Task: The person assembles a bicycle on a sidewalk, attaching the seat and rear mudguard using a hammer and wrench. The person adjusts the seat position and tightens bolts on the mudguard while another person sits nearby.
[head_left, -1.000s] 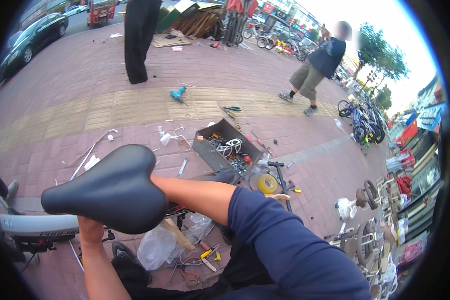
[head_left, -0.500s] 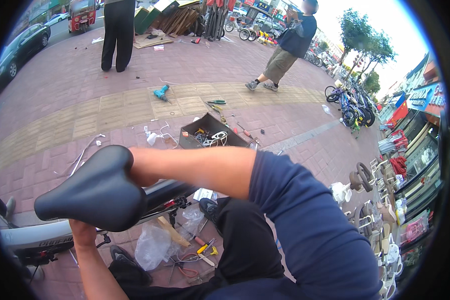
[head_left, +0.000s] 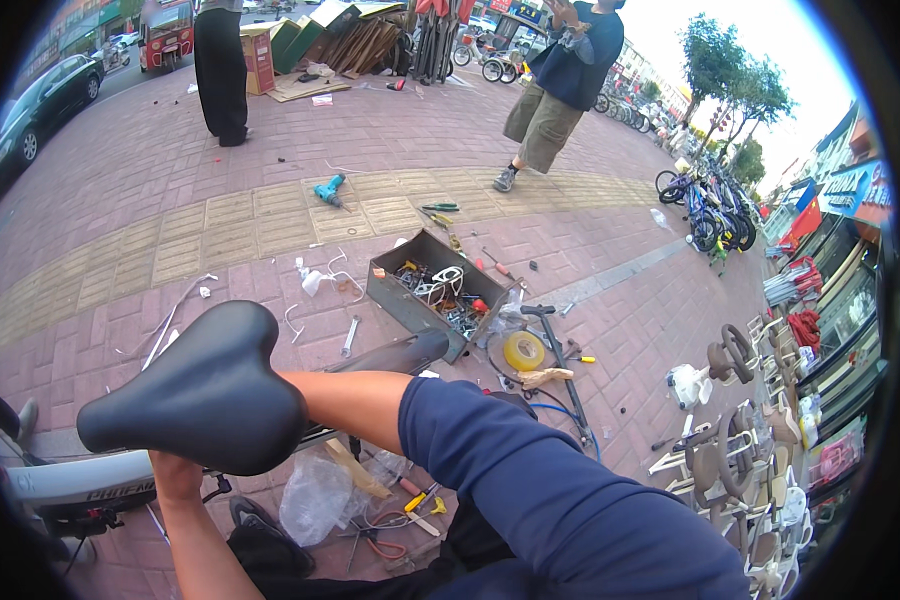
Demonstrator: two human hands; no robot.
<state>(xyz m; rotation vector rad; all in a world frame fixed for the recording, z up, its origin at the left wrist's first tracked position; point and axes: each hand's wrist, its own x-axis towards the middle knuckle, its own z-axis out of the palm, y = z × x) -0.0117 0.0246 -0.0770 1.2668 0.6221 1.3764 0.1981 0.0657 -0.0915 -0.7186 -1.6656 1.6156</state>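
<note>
A black bicycle saddle (head_left: pixel 200 390) is close in front of me, on a bicycle with a silver-grey frame tube (head_left: pixel 80 475). From below, my left hand (head_left: pixel 177 474) reaches up under the saddle; its fingers are hidden behind the seat. My right forearm comes across from the right, and at the saddle's right edge only the wrist end of my right hand (head_left: pixel 310 393) shows. Its fingers lie out of sight behind the saddle. What either hand grips underneath is not visible. Beyond my arm extends the bicycle's dark mudguard (head_left: pixel 400 352).
An open metal toolbox (head_left: pixel 410 305) full of small parts stands ahead. Around it lie a wrench (head_left: pixel 350 336), a yellow tape roll (head_left: pixel 524 351), a floor pump (head_left: pixel 565 380) and a teal drill (head_left: pixel 331 190). Plastic bags (head_left: pixel 315 500) and hand tools lie near my feet. Two people stand farther off.
My right arm has come lower and nearer, uncovering the toolbox, tape roll and pump. The saddle appears slightly lower and to the right. The person at the far right has stepped closer.
</note>
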